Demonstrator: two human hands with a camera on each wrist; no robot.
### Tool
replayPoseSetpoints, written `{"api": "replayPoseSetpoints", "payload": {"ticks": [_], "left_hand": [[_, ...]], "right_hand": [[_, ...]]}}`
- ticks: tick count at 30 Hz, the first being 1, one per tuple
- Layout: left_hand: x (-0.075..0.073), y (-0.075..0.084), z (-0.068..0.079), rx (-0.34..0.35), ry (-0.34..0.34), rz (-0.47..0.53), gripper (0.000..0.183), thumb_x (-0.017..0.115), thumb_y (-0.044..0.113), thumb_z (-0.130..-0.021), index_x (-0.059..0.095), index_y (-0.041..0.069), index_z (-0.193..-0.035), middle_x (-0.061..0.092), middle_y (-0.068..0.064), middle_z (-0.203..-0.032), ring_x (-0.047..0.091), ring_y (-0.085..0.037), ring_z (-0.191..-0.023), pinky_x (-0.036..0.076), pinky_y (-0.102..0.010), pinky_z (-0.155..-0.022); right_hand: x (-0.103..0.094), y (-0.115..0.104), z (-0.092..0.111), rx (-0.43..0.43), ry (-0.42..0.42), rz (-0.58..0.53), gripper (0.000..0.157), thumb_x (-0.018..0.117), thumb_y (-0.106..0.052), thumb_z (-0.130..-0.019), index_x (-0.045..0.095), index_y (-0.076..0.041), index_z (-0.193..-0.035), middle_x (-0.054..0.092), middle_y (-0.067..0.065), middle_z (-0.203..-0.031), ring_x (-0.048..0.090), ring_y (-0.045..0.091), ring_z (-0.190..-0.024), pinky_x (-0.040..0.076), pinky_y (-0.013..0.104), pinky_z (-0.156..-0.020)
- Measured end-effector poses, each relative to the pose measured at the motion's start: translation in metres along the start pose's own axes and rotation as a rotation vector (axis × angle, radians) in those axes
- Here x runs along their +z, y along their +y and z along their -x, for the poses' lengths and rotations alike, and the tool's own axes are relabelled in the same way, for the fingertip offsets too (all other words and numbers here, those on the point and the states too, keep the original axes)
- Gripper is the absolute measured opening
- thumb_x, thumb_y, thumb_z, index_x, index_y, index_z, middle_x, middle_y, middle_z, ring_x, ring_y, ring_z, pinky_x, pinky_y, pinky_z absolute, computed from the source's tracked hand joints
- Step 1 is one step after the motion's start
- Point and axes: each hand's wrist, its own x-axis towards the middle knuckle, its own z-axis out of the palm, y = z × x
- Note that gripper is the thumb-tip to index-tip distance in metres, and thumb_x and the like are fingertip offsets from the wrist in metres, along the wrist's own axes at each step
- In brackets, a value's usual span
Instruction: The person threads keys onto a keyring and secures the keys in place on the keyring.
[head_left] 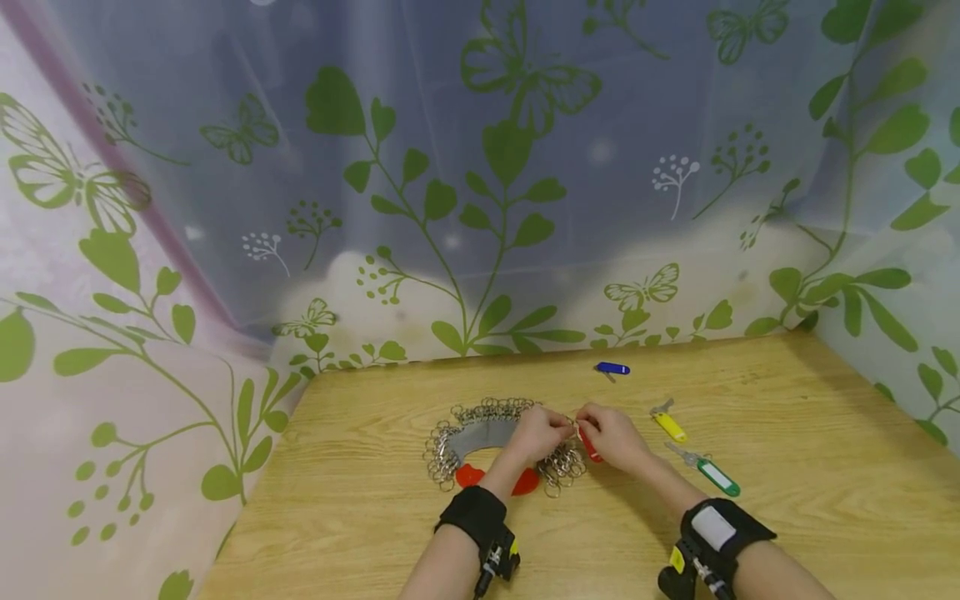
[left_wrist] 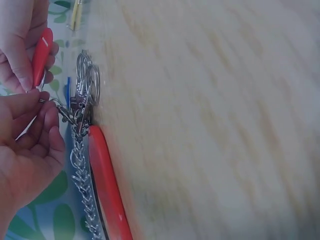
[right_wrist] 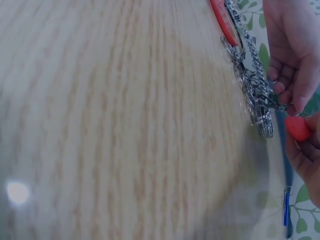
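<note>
A curved grey band (head_left: 480,435) lies on the table, edged with several metal key rings (head_left: 442,458) on short chains. Red end pieces (head_left: 527,482) show at its near side. My left hand (head_left: 536,437) is over the band's right end and pinches a small metal ring joined to the chains (left_wrist: 77,117). Close beside it, my right hand (head_left: 611,437) holds a red key tag (head_left: 590,447) between thumb and fingers. The fingertips of both hands meet in the left wrist view, where the red tag stands tilted. Fingers partly hide the tag's ring.
To the right on the wooden table (head_left: 337,508) lie a yellow key tag (head_left: 670,427) and a green key tag (head_left: 718,477), each with a key. A blue key tag (head_left: 613,368) lies near the back edge. Leaf-printed cloth (head_left: 465,208) hangs behind and at the sides.
</note>
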Motion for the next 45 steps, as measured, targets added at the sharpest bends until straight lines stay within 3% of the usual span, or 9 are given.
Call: {"api": "replayPoseSetpoints", "payload": {"ticks": [4, 8, 13, 17, 23, 27, 33, 38, 45], "left_hand": [[0.001, 0.001, -0.001, -0.026, 0.037, -0.012, 0.029, 0.061, 0.018, -0.090, 0.068, 0.002, -0.067, 0.031, 0.006, -0.044, 0.026, -0.008, -0.041, 0.022, -0.021, -0.045], [0.003, 0.004, -0.002, -0.055, 0.047, -0.021, 0.040, 0.061, 0.015, -0.089, 0.052, 0.008, -0.051, 0.024, 0.006, -0.044, 0.020, -0.009, -0.041, 0.019, -0.022, -0.045], [0.004, 0.005, -0.002, -0.061, 0.057, -0.066, 0.048, 0.062, 0.014, -0.089, 0.039, 0.015, -0.047, 0.020, 0.006, -0.045, 0.017, -0.009, -0.042, 0.017, -0.022, -0.046], [0.004, 0.005, 0.000, -0.068, 0.060, -0.100, 0.044, 0.062, 0.017, -0.089, 0.047, 0.011, -0.048, 0.023, 0.006, -0.043, 0.021, -0.009, -0.040, 0.020, -0.022, -0.047], [0.004, 0.005, 0.000, -0.049, 0.054, -0.109, 0.027, 0.062, 0.016, -0.090, 0.068, 0.004, -0.066, 0.042, 0.006, -0.049, 0.034, -0.007, -0.044, 0.029, -0.021, -0.049], [0.004, 0.003, -0.001, -0.053, 0.055, -0.090, 0.015, 0.063, 0.013, -0.088, 0.074, 0.003, -0.090, 0.065, 0.001, -0.075, 0.055, -0.007, -0.062, 0.043, -0.021, -0.057], [0.001, -0.002, -0.002, -0.085, 0.059, -0.087, 0.017, 0.063, 0.016, -0.090, 0.073, 0.007, -0.100, 0.067, -0.004, -0.096, 0.060, -0.012, -0.079, 0.045, -0.024, -0.062], [-0.003, -0.003, -0.002, -0.095, 0.068, -0.087, 0.017, 0.061, 0.013, -0.090, 0.072, 0.005, -0.100, 0.066, -0.005, -0.095, 0.056, -0.012, -0.075, 0.043, -0.024, -0.060], [-0.011, -0.003, -0.002, -0.048, 0.087, -0.248, 0.016, 0.060, 0.013, -0.090, 0.073, 0.007, -0.097, 0.067, -0.004, -0.095, 0.061, -0.019, -0.086, 0.047, -0.027, -0.070]], "right_hand": [[0.000, -0.002, 0.000, -0.011, -0.012, -0.004, 0.007, 0.058, -0.001, -0.089, 0.064, -0.004, -0.089, 0.062, 0.003, -0.076, 0.050, 0.010, -0.060, 0.042, 0.029, -0.056], [0.002, -0.001, 0.001, -0.020, -0.016, 0.006, 0.007, 0.058, -0.001, -0.088, 0.064, -0.004, -0.088, 0.062, 0.001, -0.075, 0.048, 0.009, -0.059, 0.041, 0.027, -0.055], [0.004, -0.001, 0.003, -0.044, -0.029, 0.029, 0.006, 0.059, 0.000, -0.088, 0.063, -0.005, -0.087, 0.063, 0.004, -0.078, 0.050, 0.009, -0.061, 0.042, 0.026, -0.056], [0.003, 0.000, 0.003, -0.032, -0.039, 0.009, 0.007, 0.058, -0.001, -0.089, 0.064, -0.004, -0.089, 0.064, 0.005, -0.081, 0.052, 0.011, -0.064, 0.043, 0.028, -0.058], [-0.003, 0.008, -0.001, 0.110, -0.055, -0.117, 0.009, 0.057, -0.004, -0.090, 0.066, -0.001, -0.089, 0.065, 0.009, -0.084, 0.059, 0.021, -0.075, 0.046, 0.033, -0.064], [-0.008, 0.015, 0.000, 0.277, -0.111, -0.241, 0.014, 0.055, -0.005, -0.092, 0.064, 0.005, -0.096, 0.063, 0.013, -0.089, 0.058, 0.023, -0.081, 0.046, 0.033, -0.066], [-0.012, 0.022, 0.001, 0.377, -0.148, -0.327, 0.019, 0.052, -0.001, -0.090, 0.059, 0.011, -0.103, 0.060, 0.020, -0.095, 0.057, 0.019, -0.076, 0.046, 0.028, -0.061], [-0.016, 0.021, 0.001, 0.354, -0.168, -0.299, 0.023, 0.052, 0.002, -0.087, 0.056, 0.013, -0.107, 0.060, 0.020, -0.092, 0.055, 0.017, -0.067, 0.045, 0.030, -0.056], [-0.016, 0.021, 0.000, 0.261, -0.156, -0.112, 0.021, 0.057, 0.000, -0.084, 0.058, 0.011, -0.102, 0.063, 0.017, -0.086, 0.059, 0.023, -0.072, 0.047, 0.032, -0.057]]}}
